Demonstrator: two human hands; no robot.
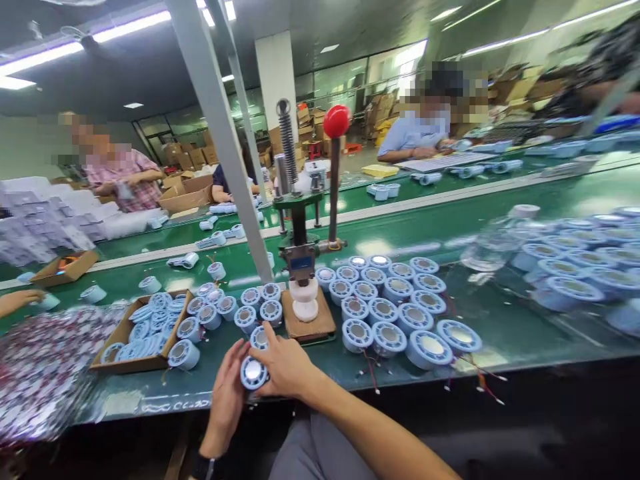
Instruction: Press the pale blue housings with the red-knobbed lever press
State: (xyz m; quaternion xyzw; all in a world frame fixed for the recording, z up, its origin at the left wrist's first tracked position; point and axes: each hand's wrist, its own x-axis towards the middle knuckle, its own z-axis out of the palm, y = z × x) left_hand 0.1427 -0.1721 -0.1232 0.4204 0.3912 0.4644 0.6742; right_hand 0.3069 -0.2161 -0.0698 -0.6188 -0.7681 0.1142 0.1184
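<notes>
Near the table's front edge I hold a light blue round housing (254,373) with a shiny silver disc in its slotted top ring. My left hand (227,390) curls around its left side. From the right, my right hand (290,365) grips it with the fingers bent over it. Just behind it another blue housing (259,338) stands by my right fingertips, partly covered. A hand press (300,257) with a red ball handle (337,121) stands beyond my hands, its white round pusher (305,300) over a brown base plate (320,325).
Many similar housings (383,310) with trailing wires stand right of the press. A cardboard box (143,363) of blue rings sits at left, beside bagged parts (55,360). A clear plastic bottle (493,243) lies at right. Co-workers sit across the green conveyor (390,230); a grey post (220,133) rises ahead.
</notes>
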